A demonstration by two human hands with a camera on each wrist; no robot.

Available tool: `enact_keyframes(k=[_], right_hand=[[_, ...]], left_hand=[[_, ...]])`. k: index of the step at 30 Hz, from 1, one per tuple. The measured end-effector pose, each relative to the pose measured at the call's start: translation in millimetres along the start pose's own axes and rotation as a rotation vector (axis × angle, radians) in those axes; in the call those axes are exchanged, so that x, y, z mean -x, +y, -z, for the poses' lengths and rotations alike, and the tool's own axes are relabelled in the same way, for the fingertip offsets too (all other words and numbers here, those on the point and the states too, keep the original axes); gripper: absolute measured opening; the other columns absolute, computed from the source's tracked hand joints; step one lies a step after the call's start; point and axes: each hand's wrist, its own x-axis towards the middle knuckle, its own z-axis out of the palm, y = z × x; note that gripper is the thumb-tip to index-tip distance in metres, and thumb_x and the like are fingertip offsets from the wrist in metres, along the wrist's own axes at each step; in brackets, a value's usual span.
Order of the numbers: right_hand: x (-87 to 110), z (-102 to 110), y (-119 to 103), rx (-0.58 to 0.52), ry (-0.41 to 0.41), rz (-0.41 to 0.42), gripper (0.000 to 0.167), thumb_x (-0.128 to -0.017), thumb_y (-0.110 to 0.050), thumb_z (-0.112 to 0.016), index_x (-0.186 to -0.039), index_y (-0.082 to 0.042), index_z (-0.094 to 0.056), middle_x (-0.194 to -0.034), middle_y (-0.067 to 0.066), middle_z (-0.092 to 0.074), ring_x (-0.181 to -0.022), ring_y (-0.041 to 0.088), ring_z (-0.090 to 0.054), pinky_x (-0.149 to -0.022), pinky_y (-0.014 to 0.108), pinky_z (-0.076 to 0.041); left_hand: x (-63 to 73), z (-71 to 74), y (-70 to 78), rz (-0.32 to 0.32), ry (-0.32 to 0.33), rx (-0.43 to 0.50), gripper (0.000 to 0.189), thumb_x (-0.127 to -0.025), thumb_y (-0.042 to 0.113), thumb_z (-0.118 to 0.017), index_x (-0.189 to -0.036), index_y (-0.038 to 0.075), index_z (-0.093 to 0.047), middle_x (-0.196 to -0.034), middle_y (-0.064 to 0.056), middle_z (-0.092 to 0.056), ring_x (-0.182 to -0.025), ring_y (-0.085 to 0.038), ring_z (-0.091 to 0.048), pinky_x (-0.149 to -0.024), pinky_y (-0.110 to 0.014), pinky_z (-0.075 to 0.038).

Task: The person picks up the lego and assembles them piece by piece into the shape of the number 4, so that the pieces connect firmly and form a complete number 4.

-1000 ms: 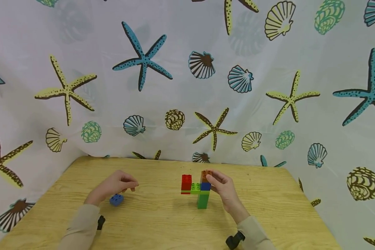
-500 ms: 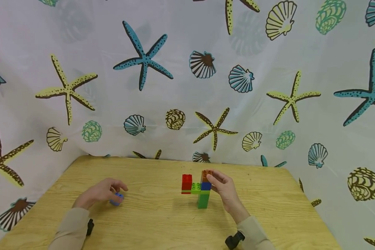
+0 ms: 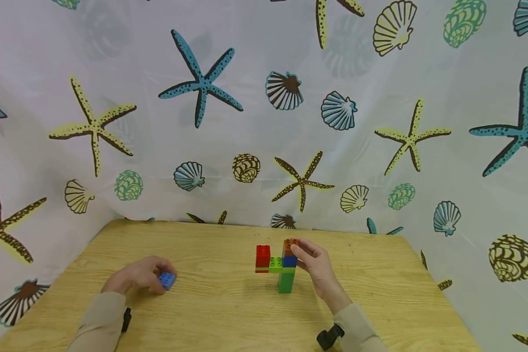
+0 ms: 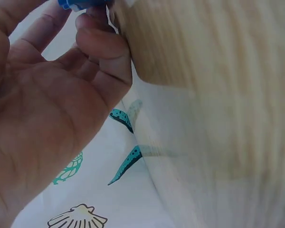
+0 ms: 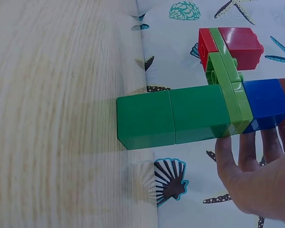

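Note:
My left hand (image 3: 138, 275) pinches a loose blue toy building brick (image 3: 167, 280), studs up, low over the left side of the table; only the brick's edge shows at the top of the left wrist view. Further right a brick tower stands upright. Its base is two stacked green bricks (image 5: 173, 116). Above them a lime-green flat brick (image 3: 275, 264) reaches out to the left and carries a red brick (image 3: 262, 255), with a thin red piece beneath. A blue brick (image 5: 267, 104) and an orange-brown top brick (image 3: 289, 250) crown the column. My right hand (image 3: 319, 269) grips this upper part from the right.
The wooden table (image 3: 211, 308) ends at a white cloth (image 3: 229, 142) printed with starfish and shells, hanging behind and at both sides. A dark wrist strap device (image 3: 330, 337) sits by my right sleeve.
My left hand has come down and left onto the loose blue brick and now pinches it, the brick slightly turned. My right hand and the tower have stayed in place.

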Motion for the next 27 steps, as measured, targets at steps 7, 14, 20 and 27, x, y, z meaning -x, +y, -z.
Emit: enact_keyframes(k=[7, 14, 20, 27], right_hand=[[0.0, -0.5, 0.2, 0.000, -0.001, 0.001, 0.047, -0.094, -0.026, -0.066, -0.135, -0.003, -0.058, -0.118, 0.002, -0.069, -0.102, 0.011, -0.065, -0.101, 0.046, -0.048], [1.3, 0.1, 0.6, -0.010, 0.001, 0.001, 0.045, -0.094, -0.026, -0.067, -0.133, -0.003, -0.060, -0.115, 0.001, -0.070, -0.101, 0.011, -0.066, -0.100, 0.046, -0.048], [2.9, -1.0, 0.4, -0.009, -0.001, 0.006, 0.044, -0.095, -0.026, -0.066, -0.132, -0.004, -0.060, -0.115, 0.000, -0.070, -0.101, 0.011, -0.066, -0.097, 0.041, -0.050], [0.6, 1.2, 0.8, -0.002, -0.011, 0.006, 0.043, -0.095, -0.024, -0.065, -0.133, -0.003, -0.060, -0.114, 0.001, -0.069, -0.101, 0.012, -0.066, -0.097, 0.041, -0.050]], left_hand=[[-3.1, -1.3, 2.3, -0.035, 0.036, 0.019, 0.044, -0.073, 0.001, -0.081, -0.114, -0.004, -0.066, -0.108, -0.013, -0.062, -0.096, -0.025, -0.055, -0.077, -0.033, -0.047], [-7.8, -3.9, 8.5, -0.136, 0.050, 0.022, 0.050, -0.078, 0.007, -0.080, -0.123, -0.005, -0.062, -0.117, -0.017, -0.064, -0.100, -0.027, -0.057, -0.078, -0.035, -0.052], [-12.4, -9.2, 19.1, -0.172, 0.097, 0.022, 0.053, -0.082, 0.019, -0.079, -0.129, 0.003, -0.061, -0.126, -0.017, -0.062, -0.109, -0.027, -0.057, -0.088, -0.038, -0.049], [-19.6, -20.0, 33.2, -0.244, 0.175, 0.031, 0.050, -0.088, 0.023, -0.074, -0.132, 0.002, -0.059, -0.121, -0.015, -0.064, -0.103, -0.024, -0.059, -0.082, -0.030, -0.052]])
